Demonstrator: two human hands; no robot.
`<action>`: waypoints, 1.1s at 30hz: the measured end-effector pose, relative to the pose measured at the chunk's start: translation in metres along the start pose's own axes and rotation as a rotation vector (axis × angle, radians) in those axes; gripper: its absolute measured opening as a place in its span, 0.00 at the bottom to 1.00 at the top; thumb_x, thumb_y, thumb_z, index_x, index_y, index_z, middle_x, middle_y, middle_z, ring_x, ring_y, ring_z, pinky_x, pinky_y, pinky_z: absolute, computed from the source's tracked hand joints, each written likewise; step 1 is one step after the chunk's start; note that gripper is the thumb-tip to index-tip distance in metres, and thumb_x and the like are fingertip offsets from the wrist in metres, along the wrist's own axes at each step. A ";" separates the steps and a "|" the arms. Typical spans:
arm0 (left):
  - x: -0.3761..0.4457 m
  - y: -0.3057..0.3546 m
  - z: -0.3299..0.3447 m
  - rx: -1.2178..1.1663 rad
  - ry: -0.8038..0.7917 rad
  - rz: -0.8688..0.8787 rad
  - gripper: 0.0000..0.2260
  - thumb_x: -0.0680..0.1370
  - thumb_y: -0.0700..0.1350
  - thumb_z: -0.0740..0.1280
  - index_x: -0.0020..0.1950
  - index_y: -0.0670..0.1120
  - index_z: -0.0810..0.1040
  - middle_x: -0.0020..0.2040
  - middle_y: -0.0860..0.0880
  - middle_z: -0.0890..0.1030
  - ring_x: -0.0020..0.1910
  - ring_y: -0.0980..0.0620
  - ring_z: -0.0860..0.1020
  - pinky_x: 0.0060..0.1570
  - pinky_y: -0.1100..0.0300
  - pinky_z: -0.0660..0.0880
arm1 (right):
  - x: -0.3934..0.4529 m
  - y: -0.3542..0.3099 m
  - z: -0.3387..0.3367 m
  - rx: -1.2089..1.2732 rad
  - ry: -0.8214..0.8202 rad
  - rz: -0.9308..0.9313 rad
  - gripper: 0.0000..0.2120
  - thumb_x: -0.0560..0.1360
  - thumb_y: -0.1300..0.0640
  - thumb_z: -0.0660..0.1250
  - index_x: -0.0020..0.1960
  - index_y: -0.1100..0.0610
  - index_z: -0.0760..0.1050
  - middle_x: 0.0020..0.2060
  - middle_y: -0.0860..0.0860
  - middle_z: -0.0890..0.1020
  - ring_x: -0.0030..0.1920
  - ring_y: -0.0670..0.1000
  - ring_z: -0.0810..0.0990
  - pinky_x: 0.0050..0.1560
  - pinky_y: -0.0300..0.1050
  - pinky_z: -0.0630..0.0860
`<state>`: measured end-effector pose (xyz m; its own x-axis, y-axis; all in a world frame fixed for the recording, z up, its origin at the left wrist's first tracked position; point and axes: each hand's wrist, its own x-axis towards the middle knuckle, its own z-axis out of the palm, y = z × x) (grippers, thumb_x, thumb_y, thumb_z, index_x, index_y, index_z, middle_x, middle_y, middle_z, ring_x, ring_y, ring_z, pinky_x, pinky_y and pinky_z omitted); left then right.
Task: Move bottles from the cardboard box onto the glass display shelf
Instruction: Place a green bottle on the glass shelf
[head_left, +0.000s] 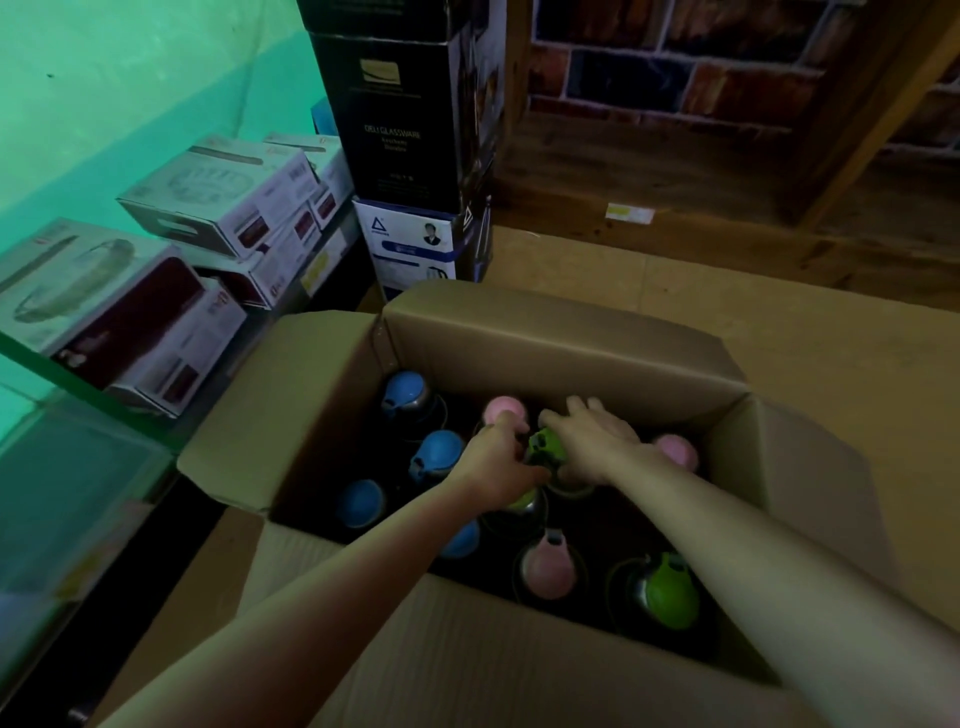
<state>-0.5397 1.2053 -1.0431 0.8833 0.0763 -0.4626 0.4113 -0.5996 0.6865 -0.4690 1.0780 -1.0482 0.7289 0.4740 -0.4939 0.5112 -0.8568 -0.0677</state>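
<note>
An open cardboard box (561, 332) stands in front of me with several bottles upright inside, capped blue (402, 389), pink (550, 566) and green (670, 590). Both my hands reach down into it. My left hand (493, 462) and my right hand (592, 441) close from either side around a green-capped bottle (545, 448) in the box's middle. A pink cap (501, 408) shows just past my left fingers. The glass display shelf (62, 483) lies to the left, its edge low at the frame's left side.
Boxed glassware (218, 202) is stacked on the glass shelf at the left. Tall dark cartons (405, 104) are piled behind the box. A brick-patterned wall and a wooden ledge (675, 202) run along the back right.
</note>
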 end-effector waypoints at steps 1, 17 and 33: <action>-0.001 0.001 0.000 0.009 -0.002 0.000 0.28 0.70 0.43 0.73 0.67 0.44 0.66 0.59 0.43 0.77 0.58 0.45 0.76 0.58 0.54 0.73 | -0.004 -0.001 -0.006 0.014 0.021 0.000 0.30 0.71 0.50 0.69 0.70 0.50 0.61 0.64 0.57 0.64 0.64 0.61 0.64 0.57 0.53 0.71; -0.102 0.023 -0.096 -0.392 0.500 0.374 0.34 0.57 0.53 0.79 0.60 0.58 0.70 0.56 0.49 0.78 0.57 0.51 0.78 0.55 0.47 0.77 | -0.116 -0.113 -0.143 0.487 0.657 -0.287 0.29 0.67 0.44 0.72 0.60 0.54 0.63 0.53 0.49 0.71 0.51 0.50 0.70 0.45 0.43 0.64; -0.271 0.031 -0.285 -0.437 0.795 0.496 0.26 0.67 0.33 0.73 0.58 0.52 0.70 0.46 0.58 0.78 0.39 0.73 0.77 0.37 0.76 0.73 | -0.194 -0.284 -0.272 0.588 0.884 -0.705 0.36 0.67 0.39 0.71 0.66 0.54 0.60 0.57 0.49 0.68 0.63 0.50 0.65 0.57 0.42 0.65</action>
<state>-0.7024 1.3932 -0.7368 0.8043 0.4986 0.3234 -0.1343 -0.3776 0.9162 -0.6315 1.2841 -0.6970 0.5523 0.6405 0.5336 0.7970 -0.2178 -0.5634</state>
